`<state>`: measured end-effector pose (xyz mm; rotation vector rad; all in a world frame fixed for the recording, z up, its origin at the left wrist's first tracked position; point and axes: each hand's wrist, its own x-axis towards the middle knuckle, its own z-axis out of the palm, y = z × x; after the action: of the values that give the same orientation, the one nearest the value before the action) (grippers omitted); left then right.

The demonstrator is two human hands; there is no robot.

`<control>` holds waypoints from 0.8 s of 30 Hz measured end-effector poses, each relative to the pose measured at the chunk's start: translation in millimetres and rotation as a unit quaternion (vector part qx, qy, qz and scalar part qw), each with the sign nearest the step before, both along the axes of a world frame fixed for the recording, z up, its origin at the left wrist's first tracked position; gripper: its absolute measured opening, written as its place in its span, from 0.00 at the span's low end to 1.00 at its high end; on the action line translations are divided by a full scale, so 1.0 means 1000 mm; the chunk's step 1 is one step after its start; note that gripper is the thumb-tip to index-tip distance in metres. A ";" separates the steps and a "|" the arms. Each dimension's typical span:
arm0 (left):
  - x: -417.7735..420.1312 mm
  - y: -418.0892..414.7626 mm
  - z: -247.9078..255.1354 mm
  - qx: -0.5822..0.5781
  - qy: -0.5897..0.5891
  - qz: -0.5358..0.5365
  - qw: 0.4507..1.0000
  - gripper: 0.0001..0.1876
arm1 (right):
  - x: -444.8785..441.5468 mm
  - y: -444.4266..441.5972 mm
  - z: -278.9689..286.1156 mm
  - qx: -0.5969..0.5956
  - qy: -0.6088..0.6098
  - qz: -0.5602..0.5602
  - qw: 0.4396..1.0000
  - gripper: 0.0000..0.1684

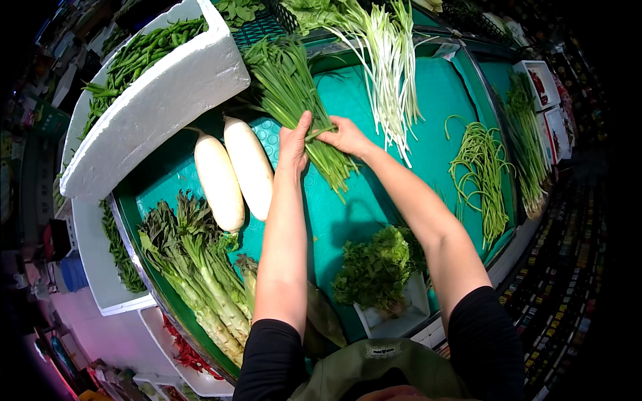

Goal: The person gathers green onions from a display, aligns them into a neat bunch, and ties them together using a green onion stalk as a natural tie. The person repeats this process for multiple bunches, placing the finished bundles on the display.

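A bunch of long green leaves, likely Chinese chives [286, 80], slants over the green mat [321, 210]. My left hand [295, 143] grips it from the left near its cut end, thumb raised along the stalks. From the other side my right hand [348, 136] pinches a green strand that crosses the bunch. The fingers under the bunch are hidden. Two white radishes [219, 180] lie left of my left forearm. To the right of the bunch rest loose white-stemmed garlic chives or similar shoots [393, 75].
A white foam box [165, 105] of green chilli peppers [155, 50] stands at the upper left. Celtuce stems [205, 295] lie lower left. Leafy herbs [373, 265] sit in a white tray [401, 323] near my body. Yardlong beans [481, 175] lie at the right.
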<state>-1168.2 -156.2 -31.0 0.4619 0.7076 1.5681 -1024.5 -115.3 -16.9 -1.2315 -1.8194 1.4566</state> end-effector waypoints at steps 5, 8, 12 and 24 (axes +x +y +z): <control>-0.004 -0.010 0.017 -0.047 0.015 -0.111 0.993 0.25 | 0.001 -0.027 0.029 -0.045 0.018 0.022 0.999 0.30; 0.012 -0.021 0.043 -0.060 -0.007 -0.121 0.991 0.23 | 0.016 -0.044 0.065 -0.117 0.015 0.017 0.993 0.25; 0.076 -0.049 0.102 -0.038 -0.002 -0.135 0.990 0.22 | 0.077 -0.080 0.127 -0.049 -0.029 -0.025 0.998 0.28; 0.295 -0.210 0.178 -0.052 -0.165 -0.344 0.923 0.14 | 0.302 -0.284 0.225 -0.234 -0.102 -0.258 0.932 0.26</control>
<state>-873.6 -366.6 147.0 0.3056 0.3077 0.9013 -722.2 -398.9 208.3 -1.9797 -1.1390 1.5233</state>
